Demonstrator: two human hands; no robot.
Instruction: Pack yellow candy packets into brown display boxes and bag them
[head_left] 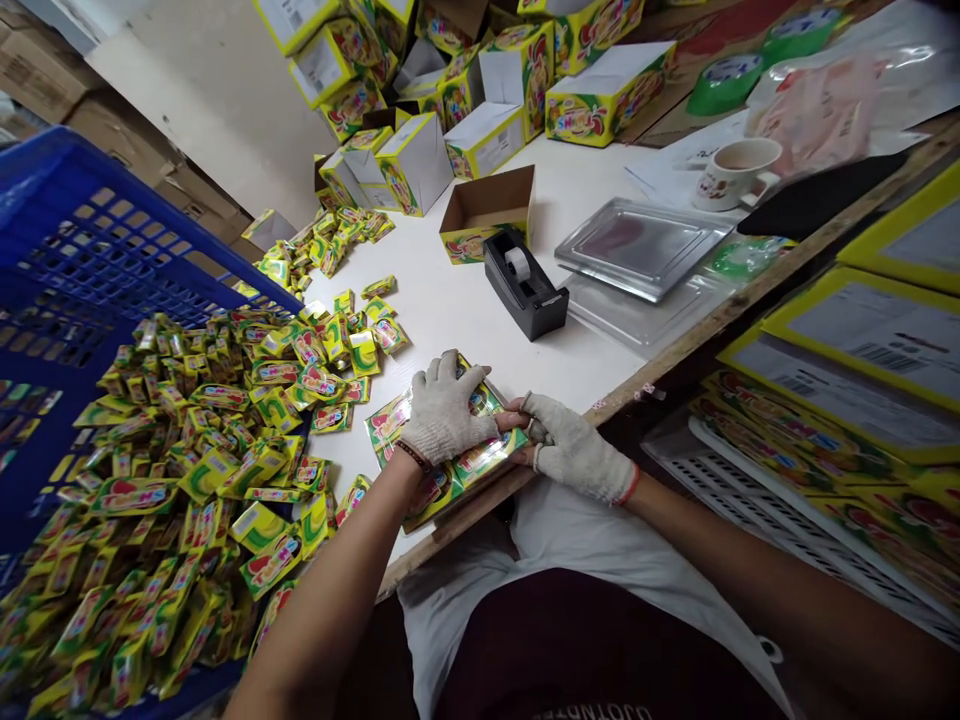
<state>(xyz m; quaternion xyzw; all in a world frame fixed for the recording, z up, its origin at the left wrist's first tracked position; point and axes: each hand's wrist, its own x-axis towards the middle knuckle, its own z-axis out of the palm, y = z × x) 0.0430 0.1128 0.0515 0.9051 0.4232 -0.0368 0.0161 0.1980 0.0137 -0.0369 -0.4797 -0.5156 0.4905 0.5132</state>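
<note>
My left hand (pixel 444 408), in a white knit glove, lies flat with spread fingers on top of a yellow-green printed carton (pixel 480 458) at the near edge of the white table (pixel 450 300). My right hand (pixel 574 450), also gloved, has its fingers curled and pressed against the right end of the same carton. A big heap of small yellow-green sachets (pixel 172 470) lies just left of the carton.
A blue plastic crate (pixel 82 260) stands at the left. A black tape dispenser (pixel 523 282), an open carton (pixel 486 212), a metal tray (pixel 641 245) and a mug (pixel 736 170) sit farther back. Several stacked cartons (pixel 480 90) fill the far end; flat printed sheets (pixel 862 350) lie right.
</note>
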